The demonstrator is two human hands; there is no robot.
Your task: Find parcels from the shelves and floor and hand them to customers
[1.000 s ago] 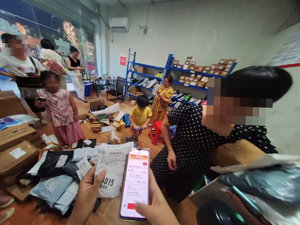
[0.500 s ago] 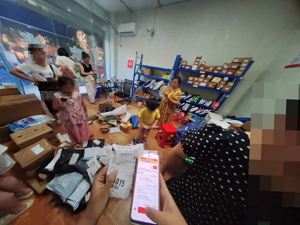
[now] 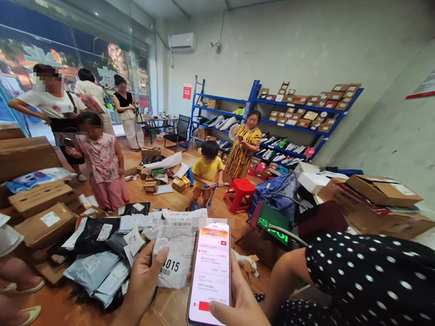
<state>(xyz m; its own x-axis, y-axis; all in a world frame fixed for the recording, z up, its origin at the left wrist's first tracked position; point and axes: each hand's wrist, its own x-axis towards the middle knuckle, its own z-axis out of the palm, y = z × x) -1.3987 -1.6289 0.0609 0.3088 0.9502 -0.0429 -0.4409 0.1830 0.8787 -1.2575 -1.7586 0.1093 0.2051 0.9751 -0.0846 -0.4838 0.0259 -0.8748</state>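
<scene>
Holding a white parcel, the left hand has its grip pinching the lower edge, thumb over the printed number so only "015" reads. Right hand, partly cut off by the frame's bottom edge, closes around a phone, thumb on the screen; screen text too small to read. Beyond lies a heap of mail bags on the floor. A person in a dotted dress blocks the lower right.
</scene>
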